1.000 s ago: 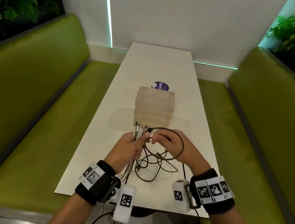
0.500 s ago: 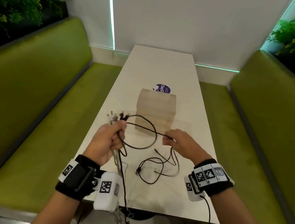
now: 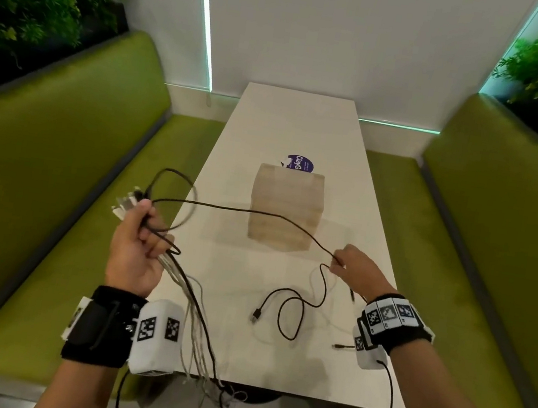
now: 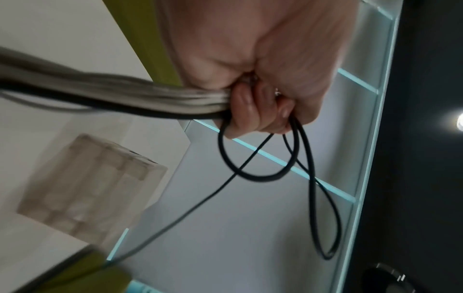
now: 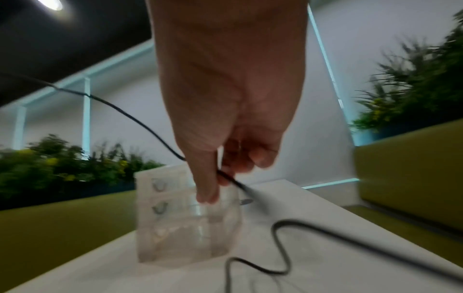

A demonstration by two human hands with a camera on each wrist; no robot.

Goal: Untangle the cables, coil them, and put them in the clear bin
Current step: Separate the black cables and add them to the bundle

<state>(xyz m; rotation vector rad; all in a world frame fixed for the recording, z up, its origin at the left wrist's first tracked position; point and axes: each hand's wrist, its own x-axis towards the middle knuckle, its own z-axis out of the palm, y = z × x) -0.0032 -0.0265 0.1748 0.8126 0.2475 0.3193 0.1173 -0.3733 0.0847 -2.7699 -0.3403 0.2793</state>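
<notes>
My left hand (image 3: 138,240) is raised over the table's left edge and grips a bundle of grey and black cables (image 3: 191,303), plug ends sticking out above the fist (image 4: 255,111). The bundle's tails hang off the near edge. A thin black cable (image 3: 259,214) stretches from that fist to my right hand (image 3: 343,266), which pinches it between thumb and fingers (image 5: 213,178). Past the pinch it snakes down onto the table to a USB plug (image 3: 256,316). The clear bin (image 3: 285,209) stands upright mid-table, behind the stretched cable.
The white table (image 3: 306,122) runs between two green benches (image 3: 60,157). A purple sticker (image 3: 300,163) lies beyond the bin. A pale cable (image 3: 314,279) and a small loose plug (image 3: 341,346) lie near my right wrist. Plants line both walls.
My hands have moved apart: the left went left and up with the bundle, the right went right, and the black cable is drawn out long between them.
</notes>
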